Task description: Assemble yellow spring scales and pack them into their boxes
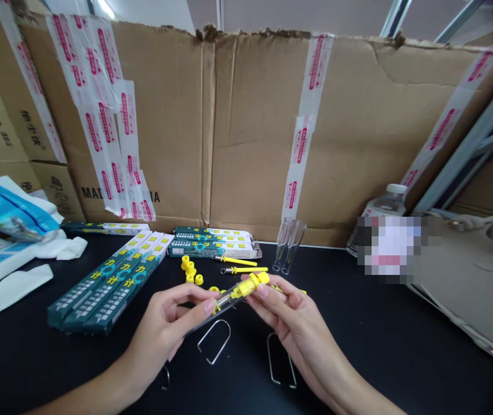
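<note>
Pinched in my left hand (172,325) is a clear plastic tube (228,299), tilted up to the right, with yellow and metal parts inside. The fingers of my right hand (292,314) close on the yellow cap (252,284) at the tube's upper end. Below the hands lie bent metal wire hooks (214,342), one partly beside my right wrist. Behind the hands are several small yellow caps (189,268) and two yellow rods (246,270) with metal ends. Two clear tubes (288,246) stand upright farther back.
Green and white printed boxes (108,282) lie at the left, with more (214,242) along the cardboard wall (250,132). White gloves (10,291) and a blue packet are far left. A bottle (387,203) and a beige bag (471,282) stand right.
</note>
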`<move>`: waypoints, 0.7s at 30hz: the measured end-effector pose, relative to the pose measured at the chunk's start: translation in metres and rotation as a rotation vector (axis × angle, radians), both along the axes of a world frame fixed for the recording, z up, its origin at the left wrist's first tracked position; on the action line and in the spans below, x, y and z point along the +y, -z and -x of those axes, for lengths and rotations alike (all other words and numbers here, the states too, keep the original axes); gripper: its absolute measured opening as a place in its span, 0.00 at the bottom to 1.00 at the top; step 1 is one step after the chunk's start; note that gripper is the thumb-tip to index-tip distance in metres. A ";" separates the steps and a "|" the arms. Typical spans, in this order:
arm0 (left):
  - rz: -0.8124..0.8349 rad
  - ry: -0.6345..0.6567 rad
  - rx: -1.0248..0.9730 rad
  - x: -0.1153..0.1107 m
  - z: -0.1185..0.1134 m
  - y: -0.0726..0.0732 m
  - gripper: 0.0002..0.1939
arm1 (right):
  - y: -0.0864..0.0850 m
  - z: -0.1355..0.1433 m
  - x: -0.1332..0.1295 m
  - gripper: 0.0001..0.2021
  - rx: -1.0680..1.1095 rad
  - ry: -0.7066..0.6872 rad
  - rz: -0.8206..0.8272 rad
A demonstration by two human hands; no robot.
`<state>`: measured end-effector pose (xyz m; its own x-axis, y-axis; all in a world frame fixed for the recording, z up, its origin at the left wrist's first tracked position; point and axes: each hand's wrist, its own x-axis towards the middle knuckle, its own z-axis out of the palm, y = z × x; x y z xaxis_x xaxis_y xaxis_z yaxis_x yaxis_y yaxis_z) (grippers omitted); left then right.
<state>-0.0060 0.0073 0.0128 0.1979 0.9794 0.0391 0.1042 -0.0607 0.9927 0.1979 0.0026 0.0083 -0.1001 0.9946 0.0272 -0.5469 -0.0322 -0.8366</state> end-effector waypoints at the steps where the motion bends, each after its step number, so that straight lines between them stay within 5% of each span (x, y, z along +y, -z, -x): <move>1: -0.003 -0.007 0.001 -0.001 -0.001 -0.001 0.19 | 0.000 0.000 -0.001 0.13 -0.002 0.010 -0.002; 8: -0.021 0.004 0.004 0.000 0.000 0.000 0.20 | -0.001 0.000 -0.003 0.14 -0.005 0.079 -0.006; 12: -0.019 -0.014 0.006 -0.001 -0.001 -0.002 0.19 | -0.001 0.000 -0.002 0.26 -0.011 0.082 0.012; 21: -0.020 -0.008 -0.011 -0.004 -0.002 -0.004 0.19 | -0.002 0.000 -0.001 0.14 -0.024 0.067 -0.026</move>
<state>-0.0041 0.0036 0.0171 0.1891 0.9801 0.0610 0.0934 -0.0798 0.9924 0.1982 0.0013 0.0103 -0.0347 0.9981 0.0517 -0.5265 0.0257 -0.8498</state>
